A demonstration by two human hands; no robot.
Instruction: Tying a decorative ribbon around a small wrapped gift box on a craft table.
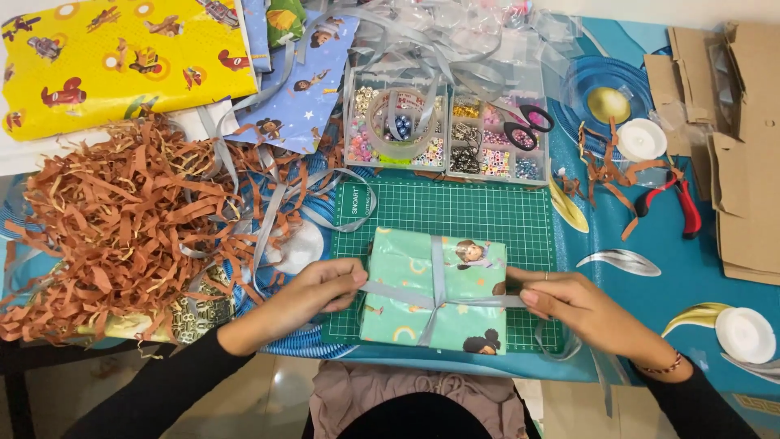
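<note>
While brown paper shred (pixel 114 219) heaps over the tabletop's left edge, the left hand (pixel 321 289) pinches a grey ribbon (pixel 390 294) at the left side of a mint-green wrapped parcel (pixel 406 280). That parcel lies on a green cutting mat (pixel 455 211) near the front edge. Behind the mat stands a clear bead organiser (pixel 445 130), with loose ribbon across it. The right hand (pixel 569 305) grips the ribbon's other end beside the parcel. Red-handled pliers (pixel 674 199) and flat cardboard (pixel 743 146) crowd the right edge.

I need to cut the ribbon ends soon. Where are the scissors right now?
The scissors lie on the bead organiser box, at its right end, beyond the green cutting mat, up-right of the wrapped gift.
</note>
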